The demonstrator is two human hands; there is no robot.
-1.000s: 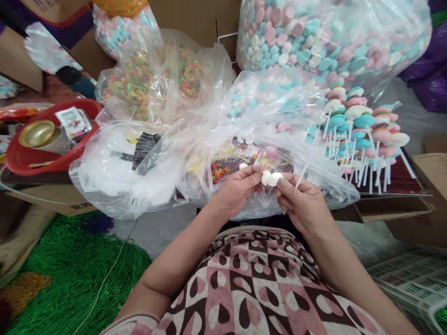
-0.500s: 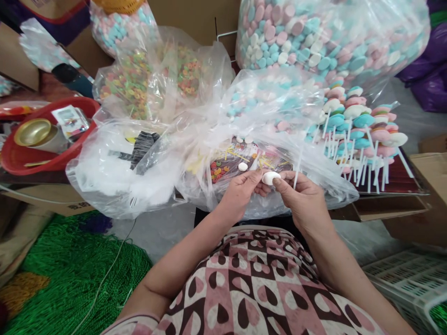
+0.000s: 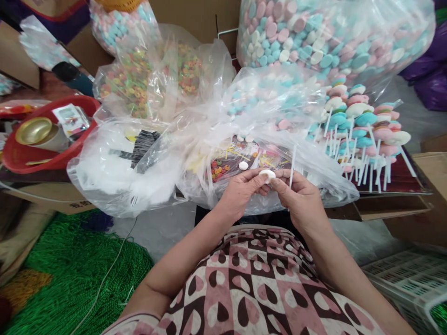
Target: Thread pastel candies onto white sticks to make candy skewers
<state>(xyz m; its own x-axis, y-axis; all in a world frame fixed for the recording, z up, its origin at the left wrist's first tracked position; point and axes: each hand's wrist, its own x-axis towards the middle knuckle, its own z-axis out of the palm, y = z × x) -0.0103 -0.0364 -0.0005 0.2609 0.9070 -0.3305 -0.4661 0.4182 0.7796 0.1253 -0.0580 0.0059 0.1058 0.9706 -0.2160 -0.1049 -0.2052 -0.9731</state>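
My left hand (image 3: 241, 191) pinches a white oval marshmallow (image 3: 267, 174) between thumb and fingers. The thumb and fingertips of my right hand (image 3: 299, 193) touch its right side. A white stick (image 3: 293, 160) points upward from between the right hand's fingers; its lower end is hidden. Just beyond the left fingers lies a small white candy (image 3: 243, 165). To its left are small red, green and orange candies (image 3: 220, 170), and thin yellow sticks (image 3: 267, 159) are scattered behind my hands.
Finished-looking marshmallow sticks (image 3: 359, 121) stand clustered on the right. Behind, a big clear bag (image 3: 335, 37) holds pastel marshmallows, and another bag (image 3: 150, 74) holds gummy rings. On the left is a red basin (image 3: 21, 158). A white crate (image 3: 405, 279) sits low at right.
The marshmallow has tipped and shifted slightly up and left in my fingers. My right hand and the upright stick have moved a little left.
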